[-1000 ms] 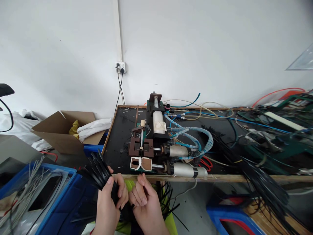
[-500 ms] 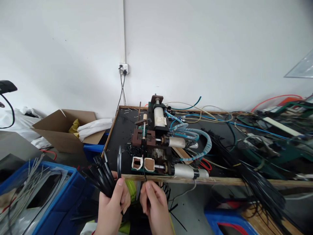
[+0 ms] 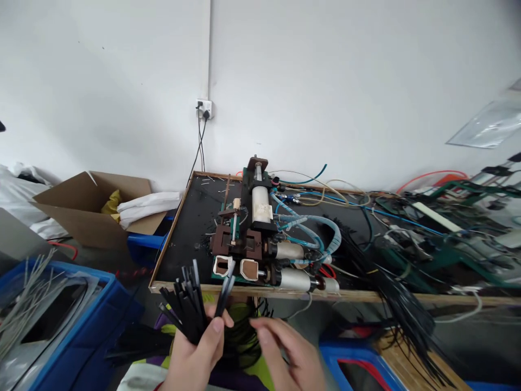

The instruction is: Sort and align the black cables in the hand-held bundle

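A bundle of short black tubes or cables (image 3: 189, 304) is in my left hand (image 3: 203, 347), its cut ends pointing up. Between that hand's thumb and forefinger, a few more black pieces (image 3: 225, 290) stand apart from the bundle. My right hand (image 3: 287, 353) is to the right, below the bench edge, fingers apart and nothing seen between them. Just beyond my hands, on the bench (image 3: 175, 239), is a machine with a metal cylinder (image 3: 260, 205), brown clamp blocks (image 3: 222, 239) and two white-edged pads (image 3: 249, 269).
At the left are a blue bin (image 3: 97, 320) of thin wires and an open cardboard box (image 3: 89, 217). Bundled black cables (image 3: 402, 304) hang over the bench edge at the right, above a blue crate (image 3: 331, 353). Hoses (image 3: 336, 233) curl beside the machine.
My right hand has moved right and down, away from the pads, and its fingers have opened; the dark strand it pinched is gone from it. The view has shifted slightly.
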A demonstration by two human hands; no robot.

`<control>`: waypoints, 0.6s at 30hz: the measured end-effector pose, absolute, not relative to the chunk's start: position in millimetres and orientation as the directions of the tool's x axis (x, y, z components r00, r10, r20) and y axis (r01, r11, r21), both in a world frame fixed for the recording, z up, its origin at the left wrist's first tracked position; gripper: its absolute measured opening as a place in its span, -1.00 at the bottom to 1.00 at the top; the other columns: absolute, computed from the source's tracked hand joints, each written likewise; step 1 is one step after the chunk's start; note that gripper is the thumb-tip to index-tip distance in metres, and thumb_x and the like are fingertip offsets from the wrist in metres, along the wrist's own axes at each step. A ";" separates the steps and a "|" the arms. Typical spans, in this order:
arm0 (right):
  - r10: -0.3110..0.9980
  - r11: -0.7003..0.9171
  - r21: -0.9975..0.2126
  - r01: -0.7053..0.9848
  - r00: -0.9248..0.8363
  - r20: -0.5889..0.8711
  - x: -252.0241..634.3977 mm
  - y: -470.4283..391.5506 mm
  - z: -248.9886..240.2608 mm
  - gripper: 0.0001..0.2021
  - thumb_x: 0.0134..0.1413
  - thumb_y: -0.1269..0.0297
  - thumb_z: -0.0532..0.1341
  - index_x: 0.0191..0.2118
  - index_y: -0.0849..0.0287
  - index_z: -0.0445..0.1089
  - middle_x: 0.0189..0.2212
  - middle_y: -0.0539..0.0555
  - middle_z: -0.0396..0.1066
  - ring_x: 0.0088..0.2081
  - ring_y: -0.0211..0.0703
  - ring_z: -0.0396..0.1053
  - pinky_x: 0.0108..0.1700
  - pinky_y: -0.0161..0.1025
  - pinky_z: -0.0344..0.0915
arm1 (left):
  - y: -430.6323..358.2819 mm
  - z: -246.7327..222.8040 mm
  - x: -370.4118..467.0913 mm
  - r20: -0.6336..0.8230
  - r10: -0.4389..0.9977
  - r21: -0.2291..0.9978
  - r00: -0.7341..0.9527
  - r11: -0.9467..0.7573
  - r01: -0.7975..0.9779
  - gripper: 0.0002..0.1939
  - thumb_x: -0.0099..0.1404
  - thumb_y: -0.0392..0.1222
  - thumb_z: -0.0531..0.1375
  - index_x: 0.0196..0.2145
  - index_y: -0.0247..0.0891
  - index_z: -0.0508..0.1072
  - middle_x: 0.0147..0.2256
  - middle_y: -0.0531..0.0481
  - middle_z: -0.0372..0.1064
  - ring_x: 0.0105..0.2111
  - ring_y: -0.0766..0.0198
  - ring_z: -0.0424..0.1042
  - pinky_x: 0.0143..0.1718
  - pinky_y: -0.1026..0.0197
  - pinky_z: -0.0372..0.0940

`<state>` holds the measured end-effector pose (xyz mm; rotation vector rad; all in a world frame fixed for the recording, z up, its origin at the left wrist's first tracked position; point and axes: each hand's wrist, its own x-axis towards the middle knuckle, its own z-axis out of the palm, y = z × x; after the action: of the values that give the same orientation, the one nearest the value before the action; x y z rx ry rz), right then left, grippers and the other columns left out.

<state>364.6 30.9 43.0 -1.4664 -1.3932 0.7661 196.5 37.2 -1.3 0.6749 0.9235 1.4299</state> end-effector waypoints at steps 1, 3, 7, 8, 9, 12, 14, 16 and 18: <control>0.981 0.116 -0.951 0.287 0.115 0.154 348.1 37.4 50.3 -0.66 0.20 -0.07 0.28 -0.22 0.07 0.66 -0.35 0.15 0.63 -0.38 -0.01 0.52 -0.31 -0.25 0.43 | 35.5 -3.3 197.6 -0.140 0.988 0.856 -0.065 0.088 -0.509 -0.58 0.20 0.17 0.41 -0.38 -0.28 0.51 -0.70 0.19 0.06 -0.72 0.47 -0.02 -0.70 0.38 -0.05; 0.994 0.107 -0.988 0.112 0.008 0.109 323.8 46.6 59.0 -0.66 0.20 -0.04 0.31 -0.14 0.11 0.65 -0.36 0.14 0.61 -0.37 -0.03 0.51 -0.30 -0.23 0.45 | 32.5 -6.1 198.7 -0.181 0.982 0.856 -0.062 0.126 -0.500 -0.56 0.15 0.19 0.43 -0.39 -0.26 0.51 -0.70 0.16 0.11 -0.71 0.44 0.02 -0.70 0.36 -0.02; 0.993 0.090 -0.996 0.003 0.078 0.090 308.3 47.7 57.3 -0.73 0.16 0.03 0.36 -0.24 0.14 0.65 -0.34 0.14 0.61 -0.29 0.00 0.53 -0.22 -0.20 0.48 | 27.7 -3.9 200.8 -0.231 0.964 0.845 -0.133 0.131 -0.518 -0.56 0.08 0.20 0.46 -0.40 -0.23 0.50 -0.71 0.15 0.14 -0.73 0.41 0.04 -0.72 0.34 -0.01; 0.984 0.120 -0.992 0.029 0.126 0.122 307.8 45.9 55.7 -0.75 0.15 0.05 0.37 -0.28 0.14 0.65 -0.38 0.13 0.59 -0.32 -0.02 0.53 -0.25 -0.22 0.46 | 26.5 -1.7 202.5 -0.233 0.962 0.845 -0.144 0.127 -0.519 -0.54 0.07 0.22 0.46 -0.41 -0.23 0.51 -0.71 0.14 0.15 -0.73 0.41 0.04 -0.72 0.34 -0.01; 0.973 0.158 -0.985 0.066 0.159 0.167 307.5 44.1 54.6 -0.76 0.14 0.07 0.37 -0.33 0.13 0.63 -0.43 0.10 0.56 -0.36 -0.05 0.51 -0.31 -0.25 0.44 | 25.4 1.0 204.7 -0.234 0.960 0.848 -0.156 0.122 -0.516 -0.52 0.07 0.25 0.45 -0.41 -0.24 0.51 -0.70 0.14 0.16 -0.73 0.41 0.06 -0.72 0.34 0.00; 0.948 0.251 -0.959 0.129 0.166 0.270 306.6 40.7 55.4 -0.77 0.18 0.12 0.34 -0.42 0.13 0.56 -0.56 0.03 0.44 -0.52 -0.16 0.39 -0.47 -0.30 0.32 | 24.0 11.1 212.0 -0.214 0.956 0.878 -0.199 0.099 -0.468 -0.51 0.11 0.29 0.41 -0.42 -0.25 0.55 -0.72 0.11 0.20 -0.75 0.40 0.08 -0.74 0.33 0.05; 0.936 0.277 -0.957 0.086 0.200 0.289 307.3 40.5 57.5 -0.78 0.23 0.13 0.30 -0.39 0.11 0.53 -0.56 0.00 0.41 -0.57 -0.20 0.31 -0.51 -0.30 0.27 | 27.2 17.4 212.9 -0.167 0.948 0.902 -0.270 0.037 -0.429 -0.56 0.18 0.24 0.38 -0.43 -0.24 0.56 -0.69 0.05 0.32 -0.73 0.33 0.21 -0.69 0.28 0.22; 0.909 0.321 -0.946 0.043 0.266 0.321 309.7 41.2 58.2 -0.73 0.29 0.09 0.24 -0.39 0.11 0.47 -0.52 0.02 0.42 -0.53 -0.19 0.33 -0.47 -0.28 0.29 | 33.9 21.4 208.4 -0.099 0.935 0.915 -0.340 -0.049 -0.401 -0.59 0.25 0.19 0.35 -0.44 -0.24 0.56 -0.61 -0.02 0.43 -0.63 0.23 0.39 -0.52 0.20 0.41; 0.888 0.346 -0.937 0.044 0.306 0.343 311.8 41.7 56.2 -0.67 0.35 0.05 0.15 -0.40 0.11 0.42 -0.51 0.03 0.44 -0.47 -0.15 0.37 -0.38 -0.26 0.33 | 42.2 22.3 199.8 -0.056 0.924 0.909 -0.377 -0.109 -0.402 -0.61 0.32 0.16 0.29 -0.41 -0.24 0.54 -0.64 0.02 0.40 -0.60 0.24 0.41 -0.44 0.19 0.44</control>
<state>311.8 41.7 56.2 -1.0709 -1.1181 0.7296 199.8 42.2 22.3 0.6881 1.1276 1.6802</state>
